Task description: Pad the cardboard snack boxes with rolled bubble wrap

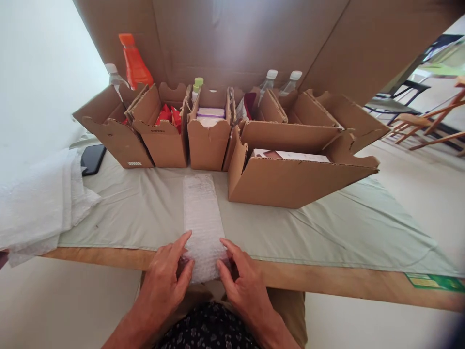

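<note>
A long, narrow strip of bubble wrap (204,213) lies on the green cloth in front of me, its near end reaching the table's front edge. My left hand (165,271) holds the strip's left side near that end, with index finger and thumb along the edge and the other fingers partly hidden beneath. On the opposite side, my right hand (245,278) grips the right edge in much the same way. Whether anything is wrapped inside the strip I cannot tell. More bubble wrap sheets (36,208) are heaped at the left, hanging over the edge.
Several cardboard bins (209,145) stand in a row behind the strip. A larger cardboard bin (279,179) at the right holds a flat box. Bottles, one an orange bottle (136,63), stand behind. A black phone (93,159) lies at left, and a wooden chair (428,116) is far right.
</note>
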Demonstrator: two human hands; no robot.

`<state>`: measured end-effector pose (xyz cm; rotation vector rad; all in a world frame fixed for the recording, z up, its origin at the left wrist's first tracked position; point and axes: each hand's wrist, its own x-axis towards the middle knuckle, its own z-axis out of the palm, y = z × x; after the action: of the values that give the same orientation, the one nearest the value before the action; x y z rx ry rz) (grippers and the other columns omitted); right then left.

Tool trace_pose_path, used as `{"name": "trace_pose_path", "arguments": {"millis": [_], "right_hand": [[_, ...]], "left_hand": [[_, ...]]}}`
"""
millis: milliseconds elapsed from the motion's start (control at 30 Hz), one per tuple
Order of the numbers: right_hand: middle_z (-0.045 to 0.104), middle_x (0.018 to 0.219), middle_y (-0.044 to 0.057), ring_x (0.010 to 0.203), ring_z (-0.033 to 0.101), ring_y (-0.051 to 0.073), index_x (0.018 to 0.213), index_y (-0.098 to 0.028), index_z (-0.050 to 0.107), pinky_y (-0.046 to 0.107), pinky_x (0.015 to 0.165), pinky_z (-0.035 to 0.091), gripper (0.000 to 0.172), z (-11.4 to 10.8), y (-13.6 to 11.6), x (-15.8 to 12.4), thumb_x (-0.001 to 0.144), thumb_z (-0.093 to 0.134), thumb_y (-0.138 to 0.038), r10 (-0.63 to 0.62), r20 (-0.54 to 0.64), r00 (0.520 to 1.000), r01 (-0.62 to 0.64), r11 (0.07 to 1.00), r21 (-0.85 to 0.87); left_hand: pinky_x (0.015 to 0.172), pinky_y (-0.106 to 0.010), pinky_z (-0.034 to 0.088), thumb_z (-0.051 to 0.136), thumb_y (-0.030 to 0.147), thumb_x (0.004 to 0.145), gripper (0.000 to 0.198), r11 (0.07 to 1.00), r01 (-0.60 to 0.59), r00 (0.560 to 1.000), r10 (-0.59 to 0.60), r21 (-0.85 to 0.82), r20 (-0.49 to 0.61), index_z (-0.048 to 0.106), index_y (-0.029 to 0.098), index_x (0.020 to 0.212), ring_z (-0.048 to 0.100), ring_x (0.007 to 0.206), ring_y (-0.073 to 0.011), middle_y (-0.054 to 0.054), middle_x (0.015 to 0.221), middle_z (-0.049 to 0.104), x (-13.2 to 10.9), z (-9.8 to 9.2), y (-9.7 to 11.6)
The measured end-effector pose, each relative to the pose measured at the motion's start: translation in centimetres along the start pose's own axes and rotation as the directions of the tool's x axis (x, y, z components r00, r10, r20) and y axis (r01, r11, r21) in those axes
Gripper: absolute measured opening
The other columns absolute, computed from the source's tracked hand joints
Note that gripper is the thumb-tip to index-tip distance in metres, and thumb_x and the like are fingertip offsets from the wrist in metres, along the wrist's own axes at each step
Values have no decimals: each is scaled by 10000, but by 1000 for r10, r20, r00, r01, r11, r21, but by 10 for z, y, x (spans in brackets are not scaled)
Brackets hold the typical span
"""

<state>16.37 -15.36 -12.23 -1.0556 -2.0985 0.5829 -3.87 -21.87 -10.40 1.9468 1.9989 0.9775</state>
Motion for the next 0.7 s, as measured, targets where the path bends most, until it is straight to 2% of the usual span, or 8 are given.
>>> {"name": "trace_pose_path", "arguments": {"millis": [100,167,233,333,467,533,633,700], "right_hand": [[692,1082,132,935,679,272,1387,-191,500,426,792,584,412,-16,-1,-3,977,544,-207,-67,-51,996,60,990,-128],[660,1186,157,1056,650,301,1389,-199,504,465,860,566,428,-28,-3,-5,965,563,-200,-128,-34,991,120,978,-173],[634,1277,156,1163,610,313,1357,-214,534,486,919,541,421,-37,-5,-6,941,558,-154,-208,71,976,217,962,-167],[566,1437,145,1331,508,338,1326,-210,565,540,992,496,454,-38,-8,-3,895,510,-80,-279,283,917,329,933,-144],[571,1459,129,1399,452,335,1297,-183,583,580,1055,442,457,-32,-7,8,869,487,-56,-235,408,882,313,940,-135],[609,1420,120,1375,486,317,1269,-183,599,566,1065,437,425,-29,-4,12,881,483,-56,-225,415,881,298,947,-120],[648,1371,115,1325,536,302,1241,-189,618,546,1039,454,401,-28,-1,14,901,467,-39,-256,382,888,318,941,-111],[671,1333,114,1293,561,299,1224,-187,625,533,1020,466,401,-29,0,15,897,459,-23,-288,350,891,340,935,-97]], "left_hand": [[741,-367,565,512,237,962,458,998,-21,1000,21,60,-13,491,196,1419,671,789,-222,-52,896,719,2,9,-2],[720,-367,554,516,240,964,466,996,-38,999,39,85,-6,486,186,1425,652,759,-225,-43,852,700,3,11,-3],[710,-362,547,518,238,970,468,993,-67,998,67,100,0,476,177,1433,638,743,-223,-33,820,681,6,13,-3],[702,-360,542,510,221,982,449,983,-131,991,133,130,-8,474,145,1424,622,728,-219,-32,800,662,12,16,-2],[677,-362,531,495,215,996,409,967,-179,983,183,179,-7,494,120,1394,604,699,-217,-28,763,639,18,16,-2],[717,-381,538,510,233,999,399,969,-182,982,188,167,-22,504,122,1383,624,772,-229,-64,855,666,15,12,-2],[921,-462,516,590,270,969,420,964,-232,971,238,128,-35,531,136,1363,608,1089,-296,-166,1208,647,5,2,0],[1026,-491,457,629,242,944,388,949,-302,953,303,93,3,572,156,1318,555,1210,-315,-162,1300,624,-3,-3,4]]}}
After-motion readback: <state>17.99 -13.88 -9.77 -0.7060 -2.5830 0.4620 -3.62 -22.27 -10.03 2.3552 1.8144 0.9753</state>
